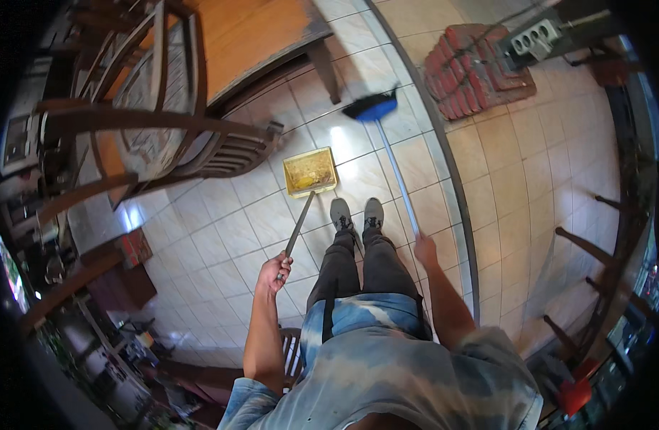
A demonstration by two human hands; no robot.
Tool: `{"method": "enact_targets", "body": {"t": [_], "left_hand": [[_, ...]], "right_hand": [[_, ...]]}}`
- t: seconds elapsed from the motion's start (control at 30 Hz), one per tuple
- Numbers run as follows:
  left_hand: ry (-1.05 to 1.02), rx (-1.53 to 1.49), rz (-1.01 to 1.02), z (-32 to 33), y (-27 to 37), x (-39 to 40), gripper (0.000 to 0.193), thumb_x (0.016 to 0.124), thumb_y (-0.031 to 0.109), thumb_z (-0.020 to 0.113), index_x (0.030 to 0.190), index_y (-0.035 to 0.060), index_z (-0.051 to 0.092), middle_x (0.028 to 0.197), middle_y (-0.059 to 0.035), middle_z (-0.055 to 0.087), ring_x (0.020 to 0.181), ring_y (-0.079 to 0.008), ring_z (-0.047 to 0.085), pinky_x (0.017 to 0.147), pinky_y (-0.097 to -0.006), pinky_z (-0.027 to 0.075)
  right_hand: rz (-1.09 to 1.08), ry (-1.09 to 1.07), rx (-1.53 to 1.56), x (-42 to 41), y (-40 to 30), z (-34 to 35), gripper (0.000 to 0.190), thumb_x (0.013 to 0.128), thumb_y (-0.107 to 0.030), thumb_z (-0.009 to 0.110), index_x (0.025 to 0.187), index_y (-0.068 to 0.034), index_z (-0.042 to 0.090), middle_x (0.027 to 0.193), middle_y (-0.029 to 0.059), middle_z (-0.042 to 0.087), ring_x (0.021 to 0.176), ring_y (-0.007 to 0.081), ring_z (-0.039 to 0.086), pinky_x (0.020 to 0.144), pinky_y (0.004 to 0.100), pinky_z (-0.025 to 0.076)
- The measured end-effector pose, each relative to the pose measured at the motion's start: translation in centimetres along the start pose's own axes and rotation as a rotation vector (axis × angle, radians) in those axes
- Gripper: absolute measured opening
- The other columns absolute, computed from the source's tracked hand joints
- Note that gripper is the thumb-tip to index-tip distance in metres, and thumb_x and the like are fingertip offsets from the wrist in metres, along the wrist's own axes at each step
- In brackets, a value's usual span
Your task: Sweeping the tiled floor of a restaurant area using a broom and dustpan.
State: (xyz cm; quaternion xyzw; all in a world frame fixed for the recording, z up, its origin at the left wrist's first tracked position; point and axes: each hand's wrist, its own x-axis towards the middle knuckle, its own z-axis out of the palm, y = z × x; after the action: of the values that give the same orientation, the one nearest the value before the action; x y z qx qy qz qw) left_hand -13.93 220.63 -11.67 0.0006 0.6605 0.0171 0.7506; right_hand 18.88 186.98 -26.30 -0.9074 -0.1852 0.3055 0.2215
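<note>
My left hand (276,273) is wrapped around the dark handle of a long-handled dustpan. Its yellow pan (310,171) is just ahead of my shoes, with some dirt and a brighter yellow patch inside. In my right hand (426,250) is the pale blue pole of a broom. The broom head (371,106), blue with dark bristles, is at the floor near a table leg, farther out than the pan and to its right. A gap of tiled floor separates the broom head from the dustpan.
A wooden table (254,43) and a slatted wooden chair (238,150) stand at the upper left. A dark strip (447,161) divides the tiled floor on my right. Beyond it are a red stepped block (477,72) and a power strip (534,38) with a cable.
</note>
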Motion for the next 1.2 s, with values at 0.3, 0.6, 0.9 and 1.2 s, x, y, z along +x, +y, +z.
{"method": "enact_targets", "body": {"t": [0.3,0.6,0.9,1.2], "left_hand": [[0.044,-0.043,0.061,-8.9,-1.3,-1.5,0.009,0.096,0.014,0.045,0.098,0.0057,0.044,0.078,-0.0062,0.05,0.052,-0.0028,0.042,0.035,-0.0112,0.031],[0.03,0.035,0.097,-16.8,3.0,-1.8,0.008,0.095,0.013,0.045,0.1,0.007,0.044,0.077,-0.0066,0.051,0.05,-0.0018,0.042,0.034,-0.0104,0.031],[0.071,0.17,0.116,-19.5,5.5,-0.1,0.019,0.095,0.02,0.048,0.101,0.0015,0.049,0.079,-0.006,0.051,0.053,-0.0043,0.041,0.035,-0.0119,0.03],[0.119,0.024,-0.034,-18.7,7.7,0.4,0.016,0.094,0.016,0.05,0.096,0.0008,0.049,0.077,-0.0039,0.05,0.049,0.0002,0.036,0.031,-0.0102,0.024]], "right_hand": [[0.042,-0.042,-0.013,-18.0,-4.1,-8.1,0.031,0.092,-0.022,0.05,0.112,0.0,0.061,0.069,0.0247,0.06,0.061,0.0348,0.062,0.054,0.0399,0.045],[-0.105,-0.076,0.22,-15.1,-12.3,3.8,0.03,0.093,-0.018,0.05,0.112,0.004,0.06,0.092,0.0235,0.066,0.086,0.0275,0.065,0.077,0.0335,0.048],[-0.187,0.033,0.223,1.5,-24.4,17.4,0.031,0.092,-0.021,0.051,0.113,-0.001,0.06,0.099,0.026,0.062,0.094,0.0371,0.062,0.082,0.0374,0.049],[-0.255,0.124,0.175,26.7,-34.4,27.8,0.027,0.09,-0.025,0.048,0.103,-0.007,0.062,0.092,0.0244,0.063,0.086,0.0432,0.059,0.079,0.0495,0.048]]}}
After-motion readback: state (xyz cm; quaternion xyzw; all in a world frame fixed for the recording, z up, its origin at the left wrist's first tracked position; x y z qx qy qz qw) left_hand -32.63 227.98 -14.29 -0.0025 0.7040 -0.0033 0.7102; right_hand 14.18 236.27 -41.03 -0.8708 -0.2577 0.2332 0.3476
